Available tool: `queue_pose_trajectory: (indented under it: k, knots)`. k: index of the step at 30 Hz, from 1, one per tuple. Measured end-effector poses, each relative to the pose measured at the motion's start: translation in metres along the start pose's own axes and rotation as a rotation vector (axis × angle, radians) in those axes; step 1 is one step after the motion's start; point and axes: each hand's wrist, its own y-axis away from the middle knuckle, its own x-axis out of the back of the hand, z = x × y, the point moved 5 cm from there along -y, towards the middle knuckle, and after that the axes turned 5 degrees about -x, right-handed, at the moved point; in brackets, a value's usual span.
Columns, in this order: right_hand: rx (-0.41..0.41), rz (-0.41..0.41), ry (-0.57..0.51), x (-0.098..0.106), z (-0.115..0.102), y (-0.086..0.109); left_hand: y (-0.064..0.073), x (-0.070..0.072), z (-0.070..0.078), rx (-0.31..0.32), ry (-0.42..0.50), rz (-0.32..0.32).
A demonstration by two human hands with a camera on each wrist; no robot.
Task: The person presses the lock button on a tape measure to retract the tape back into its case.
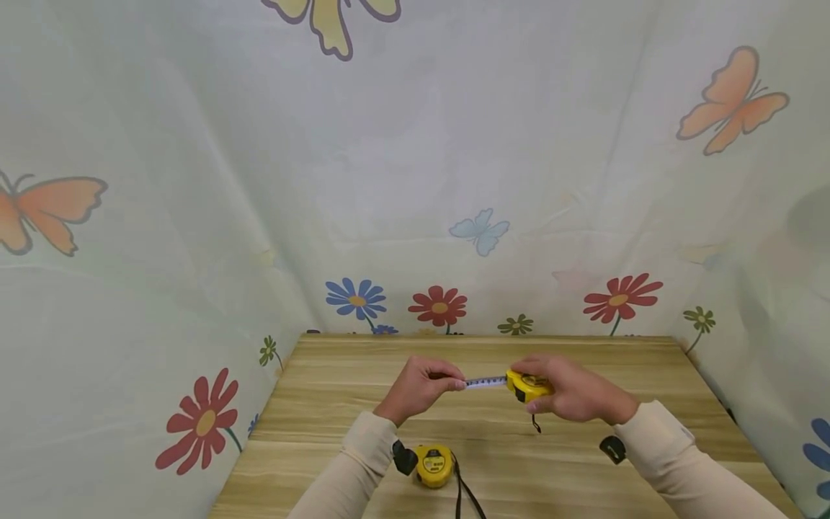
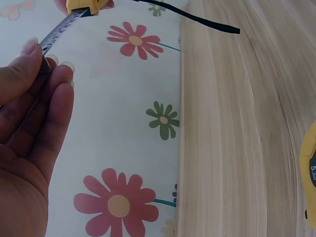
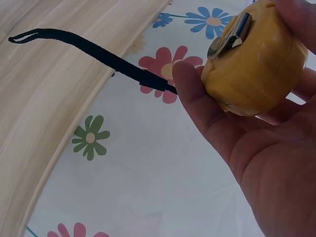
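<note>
My right hand (image 1: 570, 388) grips a yellow tape measure (image 1: 528, 386) above the table, with its black wrist strap (image 3: 108, 59) hanging loose. A short length of white blade (image 1: 486, 382) is drawn out to the left. Between thumb and fingers, my left hand (image 1: 424, 386) pinches the end of that blade; the left wrist view shows the metal hook partly covered by the fingertips. In the right wrist view a metal belt clip (image 3: 231, 37) shows on the case. A second yellow tape measure (image 1: 434, 465) lies on the table near my left forearm, its black strap trailing toward me.
The wood-grain table (image 1: 324, 360) meets a pale cloth backdrop (image 1: 415, 144) printed with flowers and butterflies at the back and both sides. Black wrist-worn devices (image 1: 405, 458) sit by both cuffs.
</note>
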Motion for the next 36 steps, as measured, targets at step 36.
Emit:
queue_pose_trajectory:
  k: [36]
  knots:
    - [0.042, -0.017, 0.032, -0.006, -0.006, -0.002, -0.002, -0.011, 0.001, 0.029, -0.028, -0.004]
